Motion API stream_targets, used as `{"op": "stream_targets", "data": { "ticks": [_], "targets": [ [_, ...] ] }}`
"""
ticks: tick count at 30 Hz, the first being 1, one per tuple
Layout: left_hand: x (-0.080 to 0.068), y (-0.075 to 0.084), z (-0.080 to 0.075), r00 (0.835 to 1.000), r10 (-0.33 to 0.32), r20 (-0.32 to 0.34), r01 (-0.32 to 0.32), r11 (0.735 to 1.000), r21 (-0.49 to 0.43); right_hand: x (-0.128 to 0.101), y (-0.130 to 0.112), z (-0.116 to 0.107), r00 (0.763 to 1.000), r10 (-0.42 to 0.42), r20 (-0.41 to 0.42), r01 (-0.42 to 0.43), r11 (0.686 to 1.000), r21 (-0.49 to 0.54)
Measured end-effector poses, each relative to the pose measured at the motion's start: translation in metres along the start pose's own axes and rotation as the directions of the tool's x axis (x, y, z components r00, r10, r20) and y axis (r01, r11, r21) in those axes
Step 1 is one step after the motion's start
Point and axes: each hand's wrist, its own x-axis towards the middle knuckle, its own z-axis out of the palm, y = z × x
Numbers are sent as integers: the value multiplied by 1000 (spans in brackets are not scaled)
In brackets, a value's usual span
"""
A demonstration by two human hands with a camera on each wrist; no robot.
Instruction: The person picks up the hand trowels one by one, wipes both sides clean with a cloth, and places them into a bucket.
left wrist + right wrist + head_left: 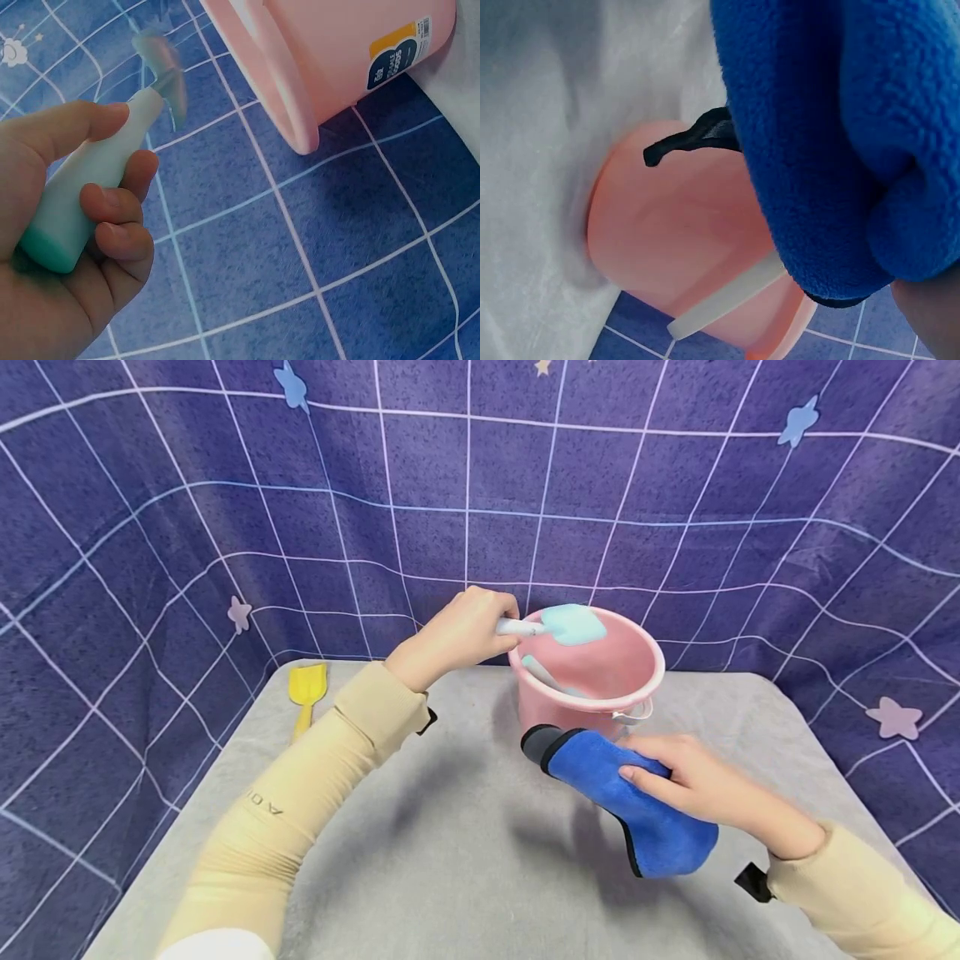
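On a grey-covered table (pixel 420 852), seen from the head camera, a person's left hand (pixel 457 635) is gripping a pale teal toy shovel (pixel 572 624) over a pink bucket (pixel 637 672), in which a second pale utensil (pixel 542 673) is lying; the right hand (pixel 686 777) is clutching a blue cloth (pixel 637 810) against the bucket's front. A yellow shovel (pixel 306 692) is lying well apart at left. The left wrist view alone is showing fingers (pixel 116 217) curled round the shovel's handle (pixel 90 187) and a label (pixel 401 51) on the bucket. The right wrist view is showing the cloth (pixel 840 142) covering the bucket's side (pixel 675 225).
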Motion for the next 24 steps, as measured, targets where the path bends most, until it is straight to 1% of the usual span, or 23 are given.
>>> {"op": "stream_targets", "data": {
  "ticks": [2, 5, 8, 11, 14, 19, 24],
  "targets": [
    [5, 1, 3, 1000, 0, 19, 0, 1000, 0, 0, 0, 2, 1000, -19, 11, 19, 1000, -22],
    [13, 2, 8, 999, -11, 51, 12, 1000, -13, 1, 0, 6, 999, -8, 34, 11, 996, -89],
    [21, 3, 15, 997, -21, 71, 23, 999, -24, 2, 0, 10, 998, -12, 53, 21, 986, -166],
    [29, 5, 22, 996, -27, 86, 29, 999, -16, 2, 0, 14, 998, -42, 57, 53, 974, -218],
    [38, 5, 31, 994, -31, 105, 32, 999, -15, 3, 1, 17, 997, -47, 64, 61, 970, -234],
    [49, 6, 49, 990, -29, 135, 29, 1000, 3, 4, 1, 23, 996, -39, 82, 56, 975, -213],
    [56, 7, 66, 989, -32, 145, 29, 999, 21, 5, 2, 28, 996, -55, 73, 68, 980, -189]
  ]
}}
